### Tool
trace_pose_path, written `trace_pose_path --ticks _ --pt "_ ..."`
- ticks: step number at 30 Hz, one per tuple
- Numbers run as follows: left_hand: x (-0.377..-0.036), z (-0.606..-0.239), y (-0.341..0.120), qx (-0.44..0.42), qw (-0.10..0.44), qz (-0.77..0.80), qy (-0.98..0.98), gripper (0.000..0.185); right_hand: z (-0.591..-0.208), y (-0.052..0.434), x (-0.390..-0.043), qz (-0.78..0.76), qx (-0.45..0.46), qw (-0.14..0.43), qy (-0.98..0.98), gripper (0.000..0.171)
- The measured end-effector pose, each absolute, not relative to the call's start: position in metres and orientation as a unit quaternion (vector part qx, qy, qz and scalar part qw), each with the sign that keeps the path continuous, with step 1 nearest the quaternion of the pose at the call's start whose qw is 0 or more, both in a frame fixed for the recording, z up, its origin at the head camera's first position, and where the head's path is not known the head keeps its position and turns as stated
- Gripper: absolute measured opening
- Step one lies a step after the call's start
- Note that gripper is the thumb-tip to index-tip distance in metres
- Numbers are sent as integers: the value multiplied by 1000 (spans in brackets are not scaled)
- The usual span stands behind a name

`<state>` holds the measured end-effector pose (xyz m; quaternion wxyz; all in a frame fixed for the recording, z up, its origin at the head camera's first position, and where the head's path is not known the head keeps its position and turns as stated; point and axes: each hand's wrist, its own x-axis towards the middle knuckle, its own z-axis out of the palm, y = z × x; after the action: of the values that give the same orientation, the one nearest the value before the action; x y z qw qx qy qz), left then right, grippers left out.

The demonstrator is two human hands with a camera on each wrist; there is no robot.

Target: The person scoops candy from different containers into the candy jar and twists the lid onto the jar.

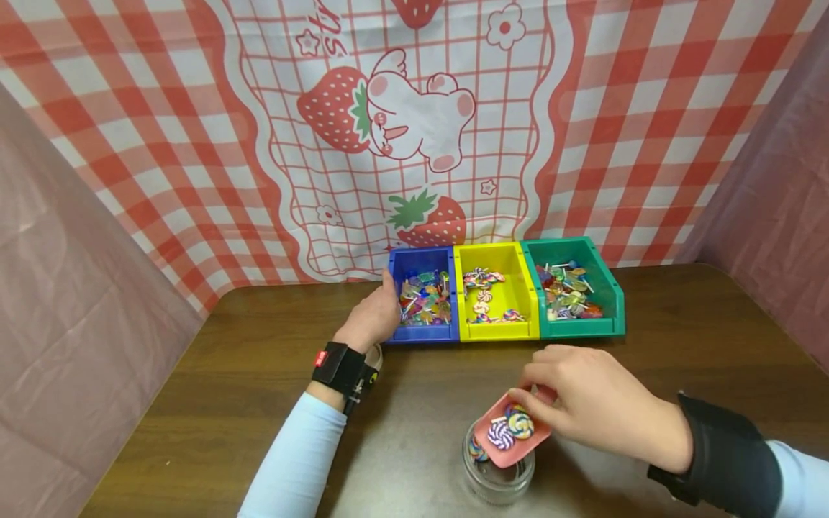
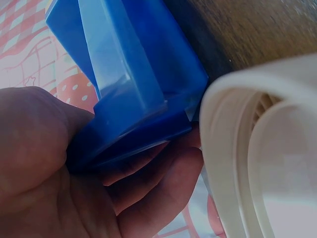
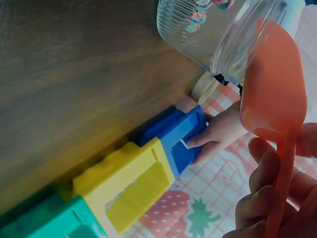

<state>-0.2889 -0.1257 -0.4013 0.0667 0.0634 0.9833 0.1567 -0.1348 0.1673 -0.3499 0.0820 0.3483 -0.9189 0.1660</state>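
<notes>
My left hand grips the left side of a blue bin filled with small mixed candies. In the left wrist view, the fingers curl around the wall of the blue bin. A pink scoop is held by its handle in my right hand. Swirl lollipop pieces lie in its bowl, which tilts over the mouth of a glass jar. Some swirl pieces show inside the jar in the right wrist view.
A yellow bin with scattered swirl pieces and a green bin with mixed candies adjoin the blue one. They stand on a brown wooden table, against a red checked strawberry cloth.
</notes>
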Motion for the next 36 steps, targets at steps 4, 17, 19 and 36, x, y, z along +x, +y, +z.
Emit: trace_pose_path --ticks 4,17,19,36 --pt "-289 -401 -126 61 73 160 982 63 -349 163 -129 144 377 124 -907 15" --pt "-291 -402 -125 59 73 158 983 65 -350 158 -120 101 403 179 -892 17" --pt "-291 -402 -125 56 74 160 983 65 -350 158 -119 100 400 174 -894 17" --pt "-290 -402 -125 65 65 153 984 64 -326 168 -158 84 339 233 -908 18"
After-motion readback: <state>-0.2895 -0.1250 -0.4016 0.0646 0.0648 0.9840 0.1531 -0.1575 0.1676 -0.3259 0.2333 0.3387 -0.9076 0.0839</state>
